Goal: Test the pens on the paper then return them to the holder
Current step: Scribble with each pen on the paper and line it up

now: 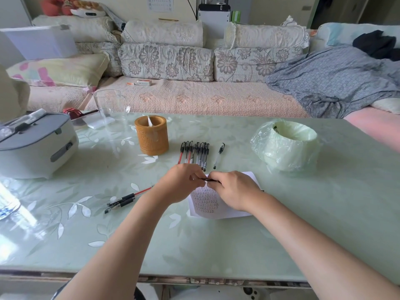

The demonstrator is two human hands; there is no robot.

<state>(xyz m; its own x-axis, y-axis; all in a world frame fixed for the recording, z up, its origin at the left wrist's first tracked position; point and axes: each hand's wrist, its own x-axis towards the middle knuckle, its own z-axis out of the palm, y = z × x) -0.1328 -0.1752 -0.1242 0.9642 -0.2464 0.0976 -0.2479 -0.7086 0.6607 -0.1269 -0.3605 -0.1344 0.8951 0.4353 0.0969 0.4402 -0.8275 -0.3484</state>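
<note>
Together, left hand (180, 184) and right hand (234, 190) pinch one pen (209, 180), above paper (205, 207)

Both bare forearms extended forward and converged, the left hand (180, 184) and right hand (234, 190) knuckles-up and nearly touching, their curled fingers (195, 172) pinching one pen (209, 180) between them.

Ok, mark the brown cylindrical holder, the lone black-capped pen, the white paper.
brown cylindrical holder (151, 138): head view, front wall.
lone black-capped pen (218, 158): head view, barrel.
white paper (205, 204): head view, written area.
</note>
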